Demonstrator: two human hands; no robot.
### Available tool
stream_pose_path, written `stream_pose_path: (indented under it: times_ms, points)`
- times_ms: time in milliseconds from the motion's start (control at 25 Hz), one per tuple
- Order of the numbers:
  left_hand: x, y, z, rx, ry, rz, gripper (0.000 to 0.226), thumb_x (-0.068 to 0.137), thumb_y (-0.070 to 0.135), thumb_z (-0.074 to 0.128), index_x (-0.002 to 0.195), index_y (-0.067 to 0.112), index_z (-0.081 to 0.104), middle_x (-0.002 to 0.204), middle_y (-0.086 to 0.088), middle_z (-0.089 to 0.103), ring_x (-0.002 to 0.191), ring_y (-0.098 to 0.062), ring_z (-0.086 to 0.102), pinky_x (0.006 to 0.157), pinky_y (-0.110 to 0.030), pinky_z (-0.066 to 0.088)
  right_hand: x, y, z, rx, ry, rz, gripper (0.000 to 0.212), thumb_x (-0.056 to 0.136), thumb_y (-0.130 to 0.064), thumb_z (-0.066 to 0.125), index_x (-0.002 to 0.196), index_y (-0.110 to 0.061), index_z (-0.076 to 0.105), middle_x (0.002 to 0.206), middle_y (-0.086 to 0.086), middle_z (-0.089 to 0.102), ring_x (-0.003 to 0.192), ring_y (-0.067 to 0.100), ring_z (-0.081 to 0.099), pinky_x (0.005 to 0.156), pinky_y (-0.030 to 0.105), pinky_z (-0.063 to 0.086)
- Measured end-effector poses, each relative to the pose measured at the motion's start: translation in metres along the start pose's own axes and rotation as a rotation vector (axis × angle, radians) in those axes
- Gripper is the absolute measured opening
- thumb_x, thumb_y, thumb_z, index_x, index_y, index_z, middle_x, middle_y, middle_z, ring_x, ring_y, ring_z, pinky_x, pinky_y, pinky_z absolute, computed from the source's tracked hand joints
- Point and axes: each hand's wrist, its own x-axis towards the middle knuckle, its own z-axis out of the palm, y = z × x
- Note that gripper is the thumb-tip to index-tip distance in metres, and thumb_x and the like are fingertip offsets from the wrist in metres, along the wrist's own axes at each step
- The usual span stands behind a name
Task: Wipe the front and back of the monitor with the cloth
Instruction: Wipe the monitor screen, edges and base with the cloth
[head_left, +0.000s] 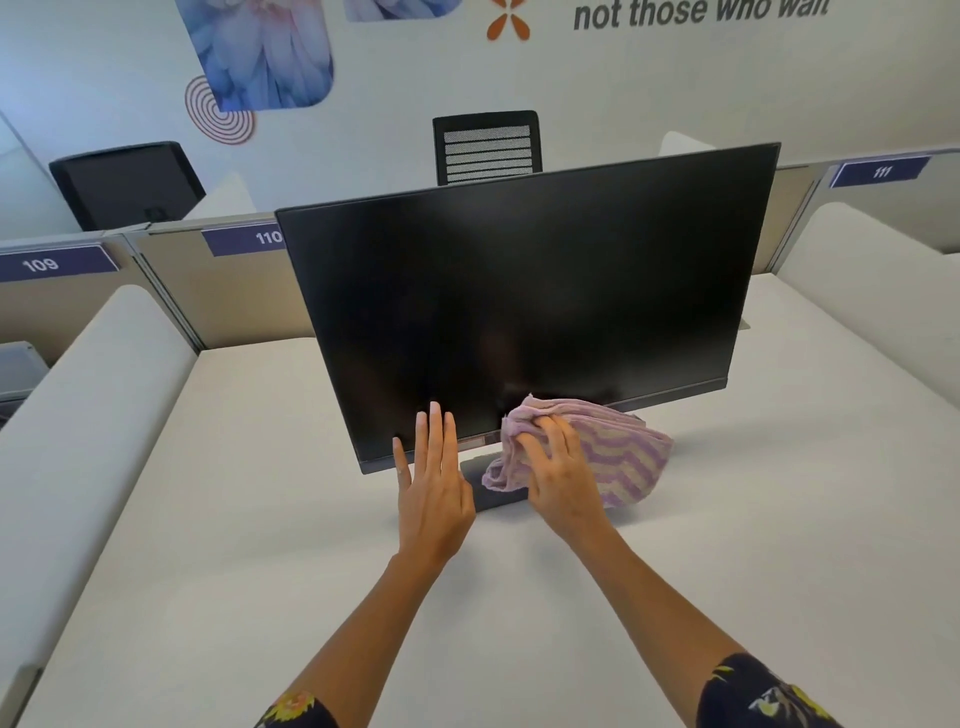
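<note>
A black monitor (519, 291) with a dark screen stands on the white desk (260, 519), facing me, its flat base partly hidden behind my hands. My right hand (561, 473) grips a bunched purple-and-yellow striped cloth (623, 462) at the screen's lower edge, near the middle. My left hand (434, 483) is flat with straight fingers, the fingertips over the lower bezel just left of the cloth; contact with the screen is unclear. The monitor's back is out of sight.
Low white partitions (93, 395) flank the desk on both sides, and a beige divider with labels 109, 110 and 111 runs behind. A black mesh chair (488, 145) and another dark monitor (127, 182) stand beyond the divider.
</note>
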Motion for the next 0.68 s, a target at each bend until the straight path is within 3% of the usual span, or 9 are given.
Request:
stream_pose_path:
  times_ms: [120,240,360,520,600,680]
  points:
    - [0.001,0.002,-0.001,0.003,-0.009,-0.009,0.085,0.084,0.023,0.065,0.154,0.014,0.017,0.164,-0.006,0.002,0.15,-0.028,0.0,0.12,-0.052,-0.004,0.007,0.022,-0.009,-0.015,-0.018,0.158,0.066,0.066,-0.027,0.088,0.122,-0.009,0.057,0.12,0.018,0.063,0.108,0.032,0.057,0.085,0.041,0.057]
    - [0.001,0.003,0.003,0.003,0.006,-0.02,0.084,0.085,0.024,0.063,0.154,0.014,0.016,0.164,-0.006,0.001,0.15,-0.028,-0.003,0.12,-0.052,-0.003,0.011,0.024,-0.011,-0.007,0.018,0.248,0.059,0.075,-0.023,0.082,0.126,-0.006,0.056,0.128,0.02,0.058,0.112,0.038,0.058,0.089,0.045,0.056]
    - [0.0,0.005,0.005,0.002,0.015,-0.029,0.08,0.089,0.027,0.059,0.154,0.014,0.015,0.163,-0.007,0.001,0.15,-0.029,0.0,0.12,-0.056,0.003,0.01,-0.002,-0.005,-0.037,0.062,0.089,0.052,0.087,-0.032,0.064,0.132,-0.011,0.048,0.131,0.017,0.059,0.117,0.037,0.057,0.093,0.049,0.054]
    - [0.001,0.005,0.005,0.017,0.007,-0.002,0.067,0.1,0.051,0.021,0.155,0.013,0.016,0.163,-0.01,0.009,0.15,-0.031,0.005,0.119,-0.057,0.007,0.011,-0.038,0.009,0.056,0.024,-0.091,0.047,0.102,-0.043,0.036,0.142,-0.02,0.044,0.14,0.01,0.055,0.128,0.033,0.052,0.107,0.051,0.043]
    - [0.0,0.004,0.006,0.026,0.011,0.002,0.066,0.1,0.049,0.021,0.154,0.013,0.018,0.163,-0.01,0.009,0.15,-0.031,0.004,0.119,-0.057,0.006,0.006,-0.035,0.013,0.043,0.013,-0.129,0.046,0.102,-0.041,0.036,0.143,-0.02,0.043,0.141,0.01,0.054,0.129,0.033,0.052,0.109,0.05,0.042]
    - [0.001,0.003,0.008,0.035,0.027,0.0,0.066,0.098,0.04,0.037,0.154,0.013,0.017,0.163,-0.009,0.005,0.15,-0.031,0.003,0.119,-0.058,0.007,0.002,-0.021,0.015,-0.026,0.006,-0.15,0.048,0.098,-0.037,0.047,0.143,-0.019,0.043,0.139,0.011,0.056,0.126,0.034,0.055,0.108,0.049,0.042]
